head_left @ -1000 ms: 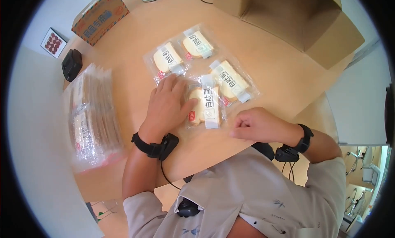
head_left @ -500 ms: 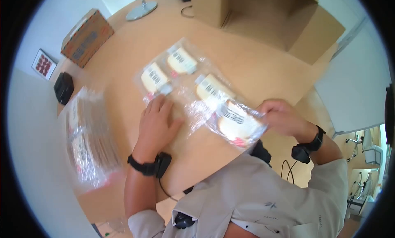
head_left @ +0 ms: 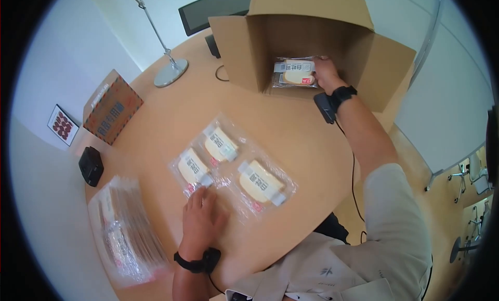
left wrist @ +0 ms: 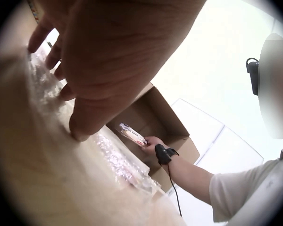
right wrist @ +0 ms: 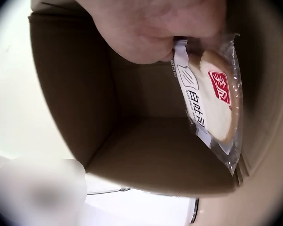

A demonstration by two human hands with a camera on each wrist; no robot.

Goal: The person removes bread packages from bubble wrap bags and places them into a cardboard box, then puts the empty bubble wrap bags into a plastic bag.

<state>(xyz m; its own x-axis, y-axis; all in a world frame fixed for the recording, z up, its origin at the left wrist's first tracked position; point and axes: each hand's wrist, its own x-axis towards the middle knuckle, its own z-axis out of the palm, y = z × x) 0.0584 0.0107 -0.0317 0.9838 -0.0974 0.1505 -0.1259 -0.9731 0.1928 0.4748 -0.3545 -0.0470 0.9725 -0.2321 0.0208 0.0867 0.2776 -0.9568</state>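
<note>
My right hand [head_left: 327, 75] grips a clear-wrapped pack of white toast bread [right wrist: 212, 94] by one end, just inside the mouth of a cardboard box [head_left: 374, 74] lying with its opening toward me. In the right wrist view the fingertips are hidden behind the palm. My left hand [head_left: 199, 220] rests on the table, fingers extended at the near edge of a clear plastic sheet [head_left: 228, 184]. Three more bread packs lie on that sheet: one near the left fingertips [head_left: 194, 167], one behind it [head_left: 221, 145] and one to the right [head_left: 261, 182].
A thick stack of wrapped bread packs [head_left: 125, 233] stands at the table's left edge. Behind it are a black device [head_left: 91, 167] and a printed carton [head_left: 113, 111]. A lamp base [head_left: 171, 73] and a monitor [head_left: 215, 12] are at the back. A cable hangs from the right wrist camera.
My right hand has taken the near right bread pack off the sheet and carried it forward into the box opening. The left hand has stayed by the sheet. The head view has shifted toward the box.
</note>
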